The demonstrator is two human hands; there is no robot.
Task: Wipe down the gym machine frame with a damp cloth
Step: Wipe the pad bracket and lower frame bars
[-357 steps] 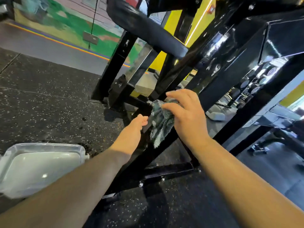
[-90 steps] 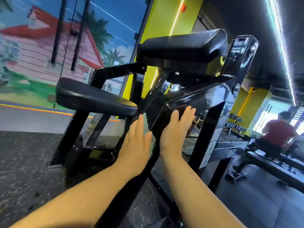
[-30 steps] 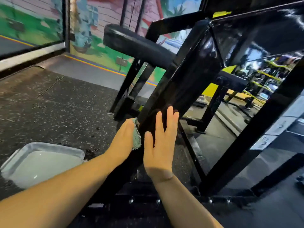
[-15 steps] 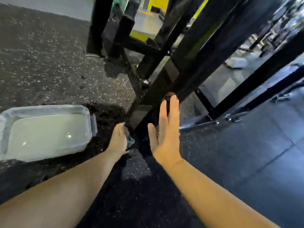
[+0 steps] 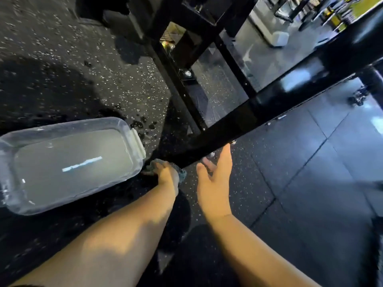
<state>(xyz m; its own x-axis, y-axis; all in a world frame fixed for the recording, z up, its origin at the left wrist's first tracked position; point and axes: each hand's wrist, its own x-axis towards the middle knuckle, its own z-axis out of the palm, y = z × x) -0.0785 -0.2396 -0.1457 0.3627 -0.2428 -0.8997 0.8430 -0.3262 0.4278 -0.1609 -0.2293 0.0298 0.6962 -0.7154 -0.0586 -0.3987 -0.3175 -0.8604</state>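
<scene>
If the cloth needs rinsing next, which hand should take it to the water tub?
Left, most likely. The left hand grips the cloth at the low end of the frame bar, right beside the tub. The right hand is open and empty on the bar's other side.

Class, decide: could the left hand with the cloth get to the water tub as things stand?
Probably yes. The left hand, gripping the cloth, sits just right of the tub; nothing stands between them, and the frame bar runs off the other way.
</scene>
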